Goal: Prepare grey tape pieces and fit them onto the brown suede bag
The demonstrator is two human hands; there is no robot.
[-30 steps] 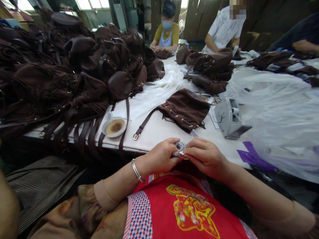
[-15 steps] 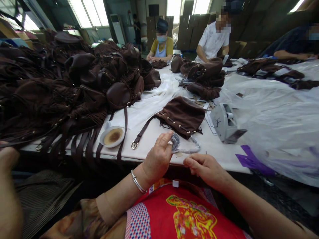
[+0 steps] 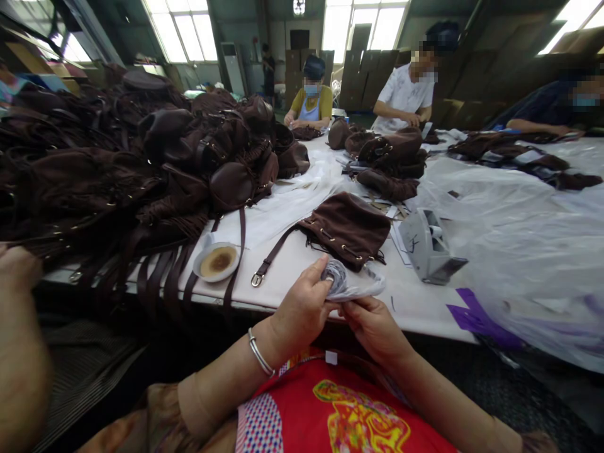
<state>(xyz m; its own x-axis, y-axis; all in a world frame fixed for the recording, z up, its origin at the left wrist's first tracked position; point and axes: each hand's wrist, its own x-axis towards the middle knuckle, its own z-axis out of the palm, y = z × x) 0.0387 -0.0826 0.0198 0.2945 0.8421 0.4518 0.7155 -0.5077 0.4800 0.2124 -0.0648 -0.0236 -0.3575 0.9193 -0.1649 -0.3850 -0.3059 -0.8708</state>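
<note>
My left hand (image 3: 306,301) is closed around a grey-white coiled roll (image 3: 336,275), which looks like a wound strip or cord. From the roll a pale loop (image 3: 375,283) hangs out to the right, over the table edge. My right hand (image 3: 377,328) is pinched close beside the left fingertips, at the lower side of the pale strip. What exactly its fingertips grip is too small to make out. Just beyond my hands lies a dark brown drawstring bag (image 3: 352,228) with metal eyelets, its buckled strap (image 3: 274,255) stretched toward the left.
A large pile of brown bags (image 3: 174,151) covers the left side, straps hanging over the edge. A bowl of brownish paste (image 3: 216,262) sits near it. At right stand a grey tape dispenser (image 3: 429,245) and plastic sheeting (image 3: 514,251). Another person's arm (image 3: 19,340) enters at left; co-workers stand across.
My right hand has moved left to meet my left hand beneath the roll. The roll and its loop show more fully now. The view has tilted slightly upward.
</note>
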